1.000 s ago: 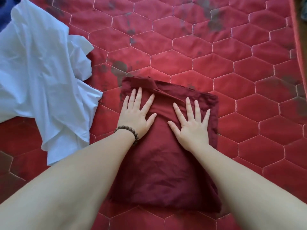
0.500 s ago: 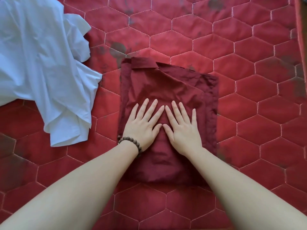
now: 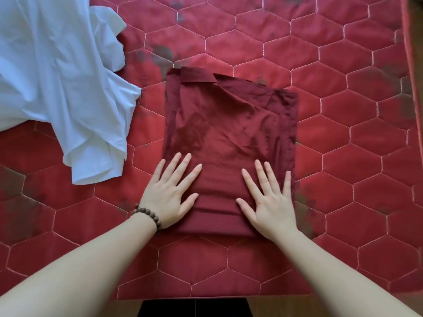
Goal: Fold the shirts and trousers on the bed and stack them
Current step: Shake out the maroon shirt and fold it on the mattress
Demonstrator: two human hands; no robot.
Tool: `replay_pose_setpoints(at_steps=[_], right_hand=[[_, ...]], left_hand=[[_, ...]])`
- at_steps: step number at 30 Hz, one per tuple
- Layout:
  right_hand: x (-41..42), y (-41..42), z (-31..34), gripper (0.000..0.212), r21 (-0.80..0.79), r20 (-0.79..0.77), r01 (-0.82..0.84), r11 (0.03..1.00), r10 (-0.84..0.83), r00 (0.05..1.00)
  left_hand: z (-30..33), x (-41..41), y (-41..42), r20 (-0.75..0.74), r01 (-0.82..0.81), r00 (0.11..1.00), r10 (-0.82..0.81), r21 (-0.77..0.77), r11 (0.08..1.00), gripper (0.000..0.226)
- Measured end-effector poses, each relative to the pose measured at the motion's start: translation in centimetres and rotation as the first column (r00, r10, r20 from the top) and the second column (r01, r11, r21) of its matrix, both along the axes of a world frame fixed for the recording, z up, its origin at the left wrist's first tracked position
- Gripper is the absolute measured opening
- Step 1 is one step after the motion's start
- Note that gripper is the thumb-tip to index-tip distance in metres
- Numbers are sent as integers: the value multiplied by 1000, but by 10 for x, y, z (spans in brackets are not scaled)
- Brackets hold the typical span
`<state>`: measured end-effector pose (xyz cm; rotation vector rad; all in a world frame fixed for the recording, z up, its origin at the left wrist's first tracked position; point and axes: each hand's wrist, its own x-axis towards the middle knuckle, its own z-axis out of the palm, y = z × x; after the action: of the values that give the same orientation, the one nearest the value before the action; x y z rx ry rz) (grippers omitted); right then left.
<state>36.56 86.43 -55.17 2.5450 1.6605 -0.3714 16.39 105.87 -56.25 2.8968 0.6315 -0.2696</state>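
Hands lie flat with fingers spread on the near end of a folded maroon garment (image 3: 229, 138): the left hand (image 3: 170, 193) at its near-left corner, the right hand (image 3: 269, 197) at its near-right. The garment sits mid-bed on the red quilted bed (image 3: 343, 156). An unfolded white shirt (image 3: 57, 88) is crumpled toward the bed's far-left corner. A beaded bracelet (image 3: 148, 217) circles the left wrist.

Bare quilt (image 3: 357, 138) right of the folded shirt (image 3: 229, 133); white shirt (image 3: 57, 88) heaped over the far-left corner, blocking there.
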Motion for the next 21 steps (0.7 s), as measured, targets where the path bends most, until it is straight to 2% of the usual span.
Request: replay_pose_setpoints(at_steps=[4,8,10,12,15,18,19,21], right_hand=[[5,-11,5,66,-37,-41,0,999,-2,999],[37,-26,16,54,36,-88,-47,998,50,995],[65,-47,25,63,33,-41,32,999,-31,999],[85,-61,33,73,-15,31,34,999,-34,999],[88,-58,36,72,-73,58,-190,979,195,979],[78,-47,38,83,-123,26,-489,863,496,868],[76,-44,40,87,-125,9,-544,830,550,835],[76,-35,46,92,-107,-69,-560,822,556,828]], left_hand=[[4,-20,10,-20,31,999,-31,-6,1000,62],[14,-24,30,73,67,995,-68,16,998,56],[20,-30,48,57,84,994,-89,86,993,69],[26,-30,60,19,129,991,-133,132,983,75],[28,-19,56,-7,288,957,-290,134,948,69],[31,-7,47,-4,458,889,-458,70,886,67],[33,-4,47,-9,481,876,-481,36,876,69],[38,-1,50,13,461,887,-461,-63,885,77]])
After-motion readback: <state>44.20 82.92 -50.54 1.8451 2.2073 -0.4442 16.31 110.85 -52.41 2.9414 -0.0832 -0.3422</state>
